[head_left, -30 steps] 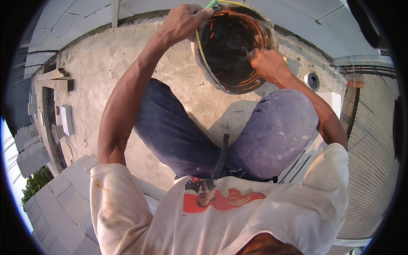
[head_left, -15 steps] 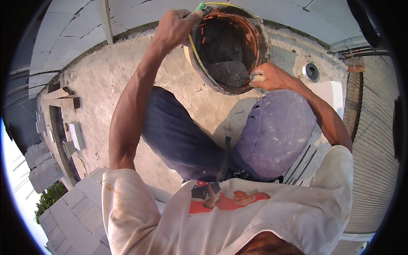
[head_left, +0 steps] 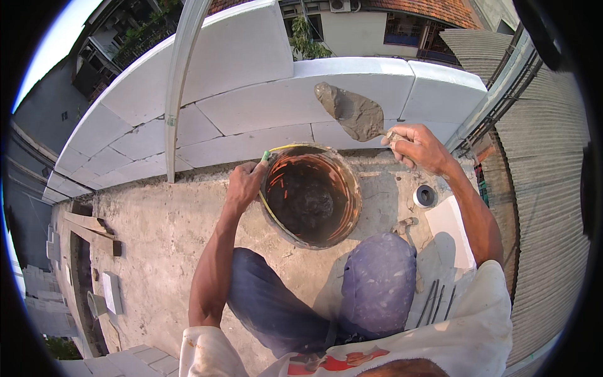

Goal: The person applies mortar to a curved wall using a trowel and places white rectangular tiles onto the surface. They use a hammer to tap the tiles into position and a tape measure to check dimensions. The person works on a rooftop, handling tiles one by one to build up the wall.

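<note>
My left hand [head_left: 245,185] is closed on the left rim of a round bucket [head_left: 355,217], beside the green grip of its yellow handle [head_left: 295,146]. Grey wet mortar [head_left: 308,204] lies inside, against orange, smeared walls. Up and to the right, my right hand [head_left: 419,147] grips the handle of a trowel [head_left: 382,132]. A thick heap of mortar [head_left: 353,112] covers its blade, which is held in front of the white block wall [head_left: 251,113]; whether it touches the wall I cannot tell.
A black-and-white ring-shaped roll [head_left: 425,196] and a white block [head_left: 449,220] are at my right. Thin dark rods [head_left: 433,301] lie near my knee. An upright post [head_left: 176,94] stands against the wall. Wooden pieces [head_left: 91,229] lie at far left, and corrugated roofing [head_left: 540,188] borders the right.
My right hand has risen out of the bucket's near edge, lifting the mortar-laden trowel toward the wall. My left hand stays on the rim. The view has tilted up, showing more wall.
</note>
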`<state>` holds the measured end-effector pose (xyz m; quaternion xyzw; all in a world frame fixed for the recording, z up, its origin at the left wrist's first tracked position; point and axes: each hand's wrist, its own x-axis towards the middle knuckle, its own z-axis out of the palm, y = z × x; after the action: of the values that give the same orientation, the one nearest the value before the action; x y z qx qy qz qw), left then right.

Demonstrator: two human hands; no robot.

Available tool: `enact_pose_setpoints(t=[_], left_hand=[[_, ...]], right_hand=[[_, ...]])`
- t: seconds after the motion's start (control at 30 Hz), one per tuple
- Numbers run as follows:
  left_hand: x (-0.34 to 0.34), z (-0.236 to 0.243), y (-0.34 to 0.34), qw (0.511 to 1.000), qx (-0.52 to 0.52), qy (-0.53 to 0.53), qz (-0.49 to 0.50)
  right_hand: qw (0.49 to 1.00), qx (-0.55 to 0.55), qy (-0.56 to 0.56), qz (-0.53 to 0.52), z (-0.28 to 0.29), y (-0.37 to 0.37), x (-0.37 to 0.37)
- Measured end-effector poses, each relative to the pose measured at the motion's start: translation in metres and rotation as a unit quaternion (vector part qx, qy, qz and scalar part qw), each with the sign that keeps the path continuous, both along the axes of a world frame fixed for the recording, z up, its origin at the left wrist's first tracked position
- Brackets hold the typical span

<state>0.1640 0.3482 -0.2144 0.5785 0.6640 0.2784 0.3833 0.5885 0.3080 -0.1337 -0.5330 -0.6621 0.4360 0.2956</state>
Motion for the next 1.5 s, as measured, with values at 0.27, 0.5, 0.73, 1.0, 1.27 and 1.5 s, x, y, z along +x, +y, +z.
enact_pose_setpoints(t=[0.27, 0.5, 0.73, 1.0, 1.27, 1.5], left_hand=[[-0.011, -0.005, 0.006, 0.998, 0.001, 0.051, -0.031], [-0.013, 0.0, -0.004, 0.999, -0.002, 0.032, -0.038], [-0.025, -0.005, -0.004, 0.999, 0.0, 0.003, -0.032], [-0.015, -0.003, -0.003, 0.998, -0.03, -0.006, -0.064], [0.015, -0.004, -0.005, 0.988, 0.021, 0.016, -0.15], [0.031, 0.002, -0.011, 0.987, 0.025, 0.04, -0.151]], right_hand=[[0.777, 0.391, -0.491, -0.039, 0.039, 0.111, -0.032], [0.553, 0.538, -0.635, -0.035, 0.023, 0.105, -0.036], [0.589, 0.489, -0.638, -0.086, -0.002, 0.08, 0.005], [0.761, 0.446, -0.467, -0.064, -0.078, -0.022, 0.026], [0.818, 0.254, -0.481, 0.184, -0.156, -0.047, -0.08], [0.745, 0.176, -0.564, 0.309, -0.176, -0.063, -0.094]])
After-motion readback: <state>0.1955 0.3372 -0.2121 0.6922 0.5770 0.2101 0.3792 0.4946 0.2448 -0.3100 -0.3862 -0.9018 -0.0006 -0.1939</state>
